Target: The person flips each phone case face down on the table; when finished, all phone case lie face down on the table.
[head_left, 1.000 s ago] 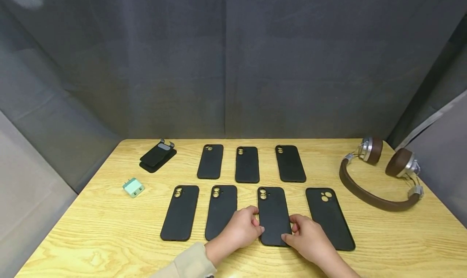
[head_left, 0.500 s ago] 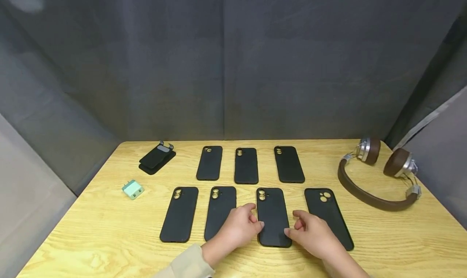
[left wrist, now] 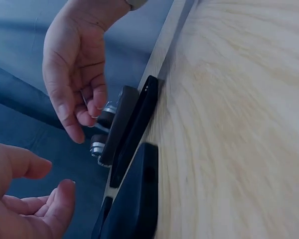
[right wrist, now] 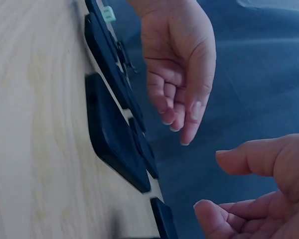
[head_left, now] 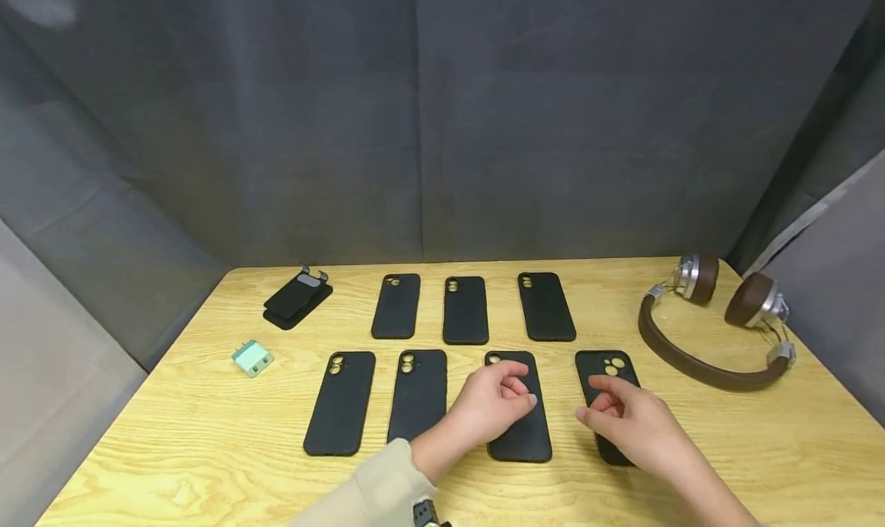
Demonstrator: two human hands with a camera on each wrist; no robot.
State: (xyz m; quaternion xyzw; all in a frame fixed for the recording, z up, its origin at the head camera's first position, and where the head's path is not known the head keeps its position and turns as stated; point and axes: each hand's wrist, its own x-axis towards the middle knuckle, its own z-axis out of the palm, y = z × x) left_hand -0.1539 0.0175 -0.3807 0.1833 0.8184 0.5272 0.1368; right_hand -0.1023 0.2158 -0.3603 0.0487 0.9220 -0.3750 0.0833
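Note:
Seven black phone cases lie face down in two rows on the wooden table point(head_left: 207, 450). My left hand point(head_left: 522, 385) hovers with loosely curled fingers over the third front-row case point(head_left: 520, 439) and holds nothing. Over the fourth front-row case point(head_left: 600, 367) hangs my right hand point(head_left: 591, 400), likewise loosely curled and holding nothing. The left wrist view shows my left hand point(left wrist: 55, 174) low at the left and the other hand above a case point(left wrist: 134, 199). In the right wrist view my right hand point(right wrist: 209, 179) is clear of the cases point(right wrist: 109, 129).
The back row holds three cases point(head_left: 465, 309). Two more front cases point(head_left: 340, 402) lie to the left. A small stack of dark cases point(head_left: 297, 300) sits at the back left, a mint green charger point(head_left: 252, 357) near the left edge, and brown headphones point(head_left: 712, 350) at the right.
Both hands have let go of the third front case's sides and risen off the table. The right hand has moved right, over the fourth case; the left now hangs above the third.

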